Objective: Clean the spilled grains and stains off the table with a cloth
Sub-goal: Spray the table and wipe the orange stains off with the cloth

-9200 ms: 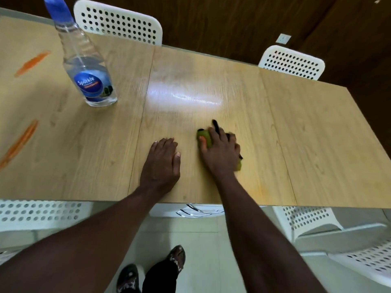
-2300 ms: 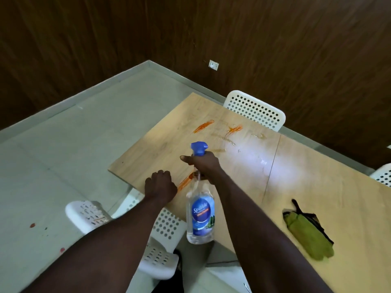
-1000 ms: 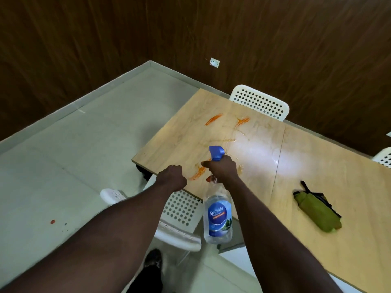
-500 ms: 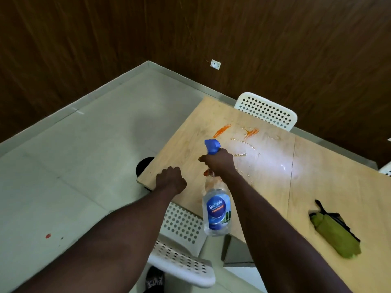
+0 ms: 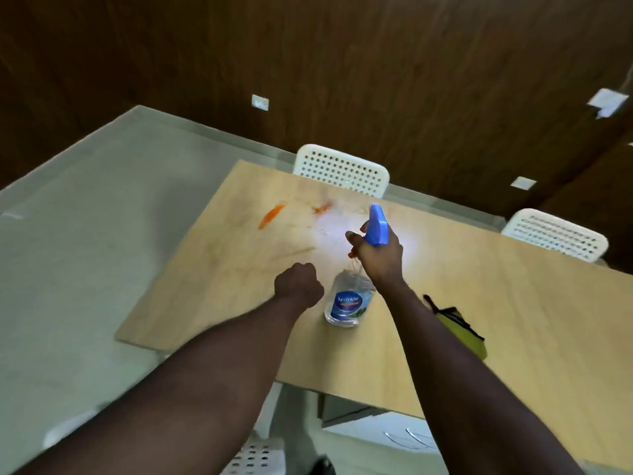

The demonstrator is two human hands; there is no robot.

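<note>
Head view: our right hand [image 5: 378, 258] grips the spray bottle [image 5: 349, 301] at its neck, blue nozzle up, over the wooden table [image 5: 496, 296]. Our left hand [image 5: 298, 284] is a clenched fist holding nothing, just beside the bottle. The green cloth [image 5: 463, 330] lies on the table, partly hidden behind our right forearm. Orange stains [image 5: 270, 216] streak the far-left tabletop.

The spray bottle [image 5: 349, 303] is at frame centre, over the table [image 5: 496, 303]. The cloth [image 5: 467, 335] lies on the table to the bottle's right, and the stains [image 5: 270, 216] are on it to the upper left. Behind the table stand a chair [image 5: 342, 169] at upper centre and a second chair [image 5: 555, 233] at right.
</note>
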